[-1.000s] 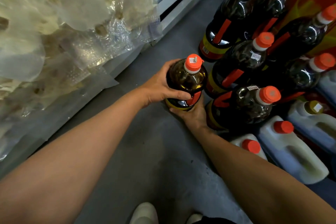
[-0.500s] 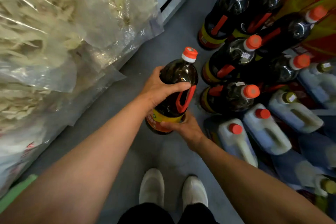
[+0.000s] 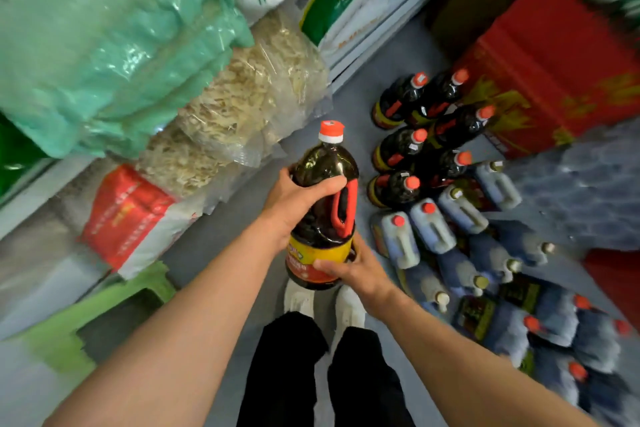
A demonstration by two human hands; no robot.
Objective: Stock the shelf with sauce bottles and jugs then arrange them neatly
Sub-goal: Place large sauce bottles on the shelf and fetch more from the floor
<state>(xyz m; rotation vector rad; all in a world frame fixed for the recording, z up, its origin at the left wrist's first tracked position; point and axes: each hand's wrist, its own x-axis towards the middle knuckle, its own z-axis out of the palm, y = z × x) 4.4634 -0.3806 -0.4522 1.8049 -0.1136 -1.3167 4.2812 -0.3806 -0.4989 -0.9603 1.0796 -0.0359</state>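
Both hands grip the dark sauce bottle (image 3: 323, 198) above the floor (image 3: 221, 232): left hand (image 3: 294, 199) around its shoulder, right hand (image 3: 358, 269) at its labelled base, left of the standing bottles (image 3: 401, 149).

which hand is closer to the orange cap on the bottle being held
Left. The left hand grips the bottle around its shoulder, just below the orange cap; the right hand holds the base, farther down.

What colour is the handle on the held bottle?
Red, on the dark bottle; the handle shows clearly in the head view.
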